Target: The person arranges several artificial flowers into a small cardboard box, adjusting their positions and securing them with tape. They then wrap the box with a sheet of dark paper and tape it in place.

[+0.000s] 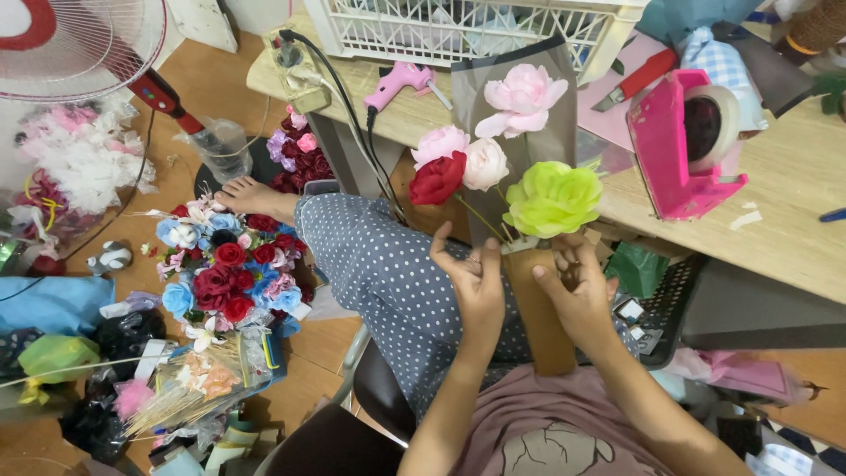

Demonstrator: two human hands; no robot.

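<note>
My left hand (476, 282) and my right hand (577, 291) grip the two sides of a brown paper wrap (538, 308) held over my lap. Artificial flowers stand up out of it: a lime green one (553, 198), a red rose (437, 179), a pale peach rose (486, 164) and pink ones (524, 97). A grey-brown backing sheet (551, 141) rises behind the blooms. Thin stems run down between my fingers into the wrap. My knee in dotted grey cloth (379, 256) lies just left of the left hand.
A wooden table (793, 185) carries a pink tape dispenser (683, 145), a pink glue gun (401, 81), a power strip (295, 66), a red-handled cutter (639, 79) and a white basket (476, 26). A heap of fabric flowers (225, 264) and a fan (70, 40) occupy the floor.
</note>
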